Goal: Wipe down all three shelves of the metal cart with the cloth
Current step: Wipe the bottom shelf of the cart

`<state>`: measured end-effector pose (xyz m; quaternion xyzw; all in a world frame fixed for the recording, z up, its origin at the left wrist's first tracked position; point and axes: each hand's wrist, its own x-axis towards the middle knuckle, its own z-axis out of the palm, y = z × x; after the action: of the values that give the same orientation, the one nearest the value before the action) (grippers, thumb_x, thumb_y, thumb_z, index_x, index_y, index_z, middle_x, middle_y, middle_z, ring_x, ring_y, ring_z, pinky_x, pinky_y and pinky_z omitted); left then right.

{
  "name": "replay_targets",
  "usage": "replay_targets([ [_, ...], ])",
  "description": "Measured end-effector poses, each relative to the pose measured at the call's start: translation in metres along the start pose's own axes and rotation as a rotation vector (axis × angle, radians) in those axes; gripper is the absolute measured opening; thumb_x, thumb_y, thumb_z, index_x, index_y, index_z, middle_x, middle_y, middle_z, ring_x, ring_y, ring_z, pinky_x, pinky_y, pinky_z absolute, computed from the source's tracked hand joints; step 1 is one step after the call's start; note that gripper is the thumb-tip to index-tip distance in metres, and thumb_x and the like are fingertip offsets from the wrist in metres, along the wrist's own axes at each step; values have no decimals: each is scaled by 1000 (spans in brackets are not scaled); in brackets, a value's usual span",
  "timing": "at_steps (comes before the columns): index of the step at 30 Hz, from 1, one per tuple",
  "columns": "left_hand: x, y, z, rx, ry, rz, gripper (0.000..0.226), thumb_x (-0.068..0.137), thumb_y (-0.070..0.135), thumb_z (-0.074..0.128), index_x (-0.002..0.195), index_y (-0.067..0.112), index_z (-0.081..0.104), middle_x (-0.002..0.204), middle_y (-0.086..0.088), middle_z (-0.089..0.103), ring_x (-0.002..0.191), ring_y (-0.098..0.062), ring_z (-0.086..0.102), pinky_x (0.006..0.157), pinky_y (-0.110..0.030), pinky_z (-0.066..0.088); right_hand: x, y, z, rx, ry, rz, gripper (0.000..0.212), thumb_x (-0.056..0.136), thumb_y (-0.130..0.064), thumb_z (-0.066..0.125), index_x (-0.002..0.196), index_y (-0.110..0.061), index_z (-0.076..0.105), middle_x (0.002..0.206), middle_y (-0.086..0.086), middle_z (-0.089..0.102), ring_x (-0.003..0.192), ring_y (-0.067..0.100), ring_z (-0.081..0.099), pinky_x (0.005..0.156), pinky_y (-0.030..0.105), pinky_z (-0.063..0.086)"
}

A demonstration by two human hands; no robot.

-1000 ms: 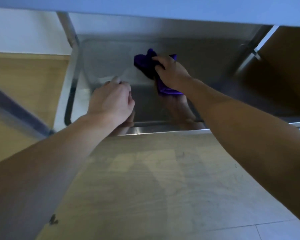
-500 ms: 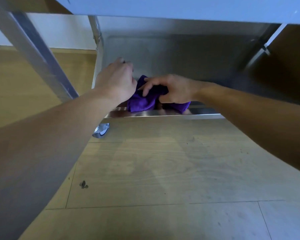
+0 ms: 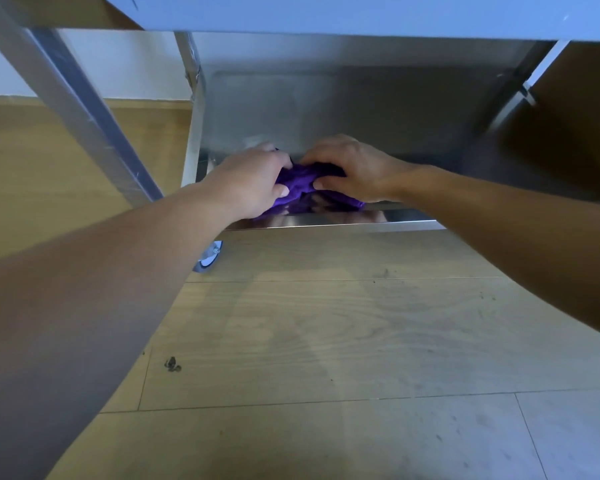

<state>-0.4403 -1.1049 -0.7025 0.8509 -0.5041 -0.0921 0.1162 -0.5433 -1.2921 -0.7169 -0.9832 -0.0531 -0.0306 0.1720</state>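
The purple cloth (image 3: 300, 183) is being grasped by the curled fingers of the left hand (image 3: 250, 181) and the right hand (image 3: 355, 168) at the front edge of the lowest shelf (image 3: 378, 109) of the metal cart (image 3: 66, 98), probably being bunched into a firmer wiping pad.

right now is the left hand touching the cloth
Touching. The head view shows the left hand with its fingers curled over the bunched purple cloth and its thumb pressed on it, opposite the right hand.
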Motion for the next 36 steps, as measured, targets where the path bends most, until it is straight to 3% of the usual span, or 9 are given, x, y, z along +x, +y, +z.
replay_targets([
  [6,-14,-29,-7,75,47,-151,29,93,25,59,121,17,56,126,-9,53,110,-34,53,89,-39,44,40,-28,18,-123,73,-51,34,84,-8,54,116,-16,63,112,6,65,104,30,58,94,43,44],
  [11,-17,-28,-11,22,70,-192,28,91,33,62,112,14,59,111,-13,59,101,-33,56,83,-38,46,47,-40,17,-166,34,57,36,83,-9,44,116,-16,55,115,7,61,106,31,52,90,49,46],
  [14,-18,-28,-9,20,75,-206,30,92,34,61,116,17,57,114,-12,58,101,-32,56,79,-37,44,39,-44,12,-187,-14,127,39,81,-19,46,120,-15,51,119,9,57,112,31,48,92,48,45],
  [22,-19,-28,-12,167,84,-284,31,91,3,56,121,10,55,111,-17,57,99,-38,57,82,-46,50,41,-65,30,-175,47,198,46,89,-50,54,124,-21,46,125,4,51,118,29,43,97,48,39],
  [25,-22,-33,-10,135,87,-293,34,91,5,55,125,8,52,116,-16,55,103,-38,57,84,-44,48,54,-67,37,-186,116,208,47,87,-51,56,122,-20,48,125,3,52,117,27,44,97,47,39],
  [28,-27,-39,-10,121,95,-277,37,92,10,56,128,5,48,121,-17,53,106,-38,56,88,-45,47,63,-62,41,-157,142,96,47,87,-46,57,125,-20,47,126,0,52,117,23,46,98,46,40],
  [32,-32,-44,-6,145,139,-230,32,95,12,51,125,4,48,118,-18,53,103,-40,56,86,-50,47,74,-47,44,-17,98,-4,49,86,-42,57,133,-33,46,127,-6,58,117,19,52,100,42,41],
  [36,-38,-45,4,164,219,-184,33,92,9,53,124,4,48,118,-17,52,100,-36,56,82,-50,50,91,-45,47,112,209,187,39,78,-40,62,117,-33,63,114,-2,63,108,21,57,94,43,46],
])
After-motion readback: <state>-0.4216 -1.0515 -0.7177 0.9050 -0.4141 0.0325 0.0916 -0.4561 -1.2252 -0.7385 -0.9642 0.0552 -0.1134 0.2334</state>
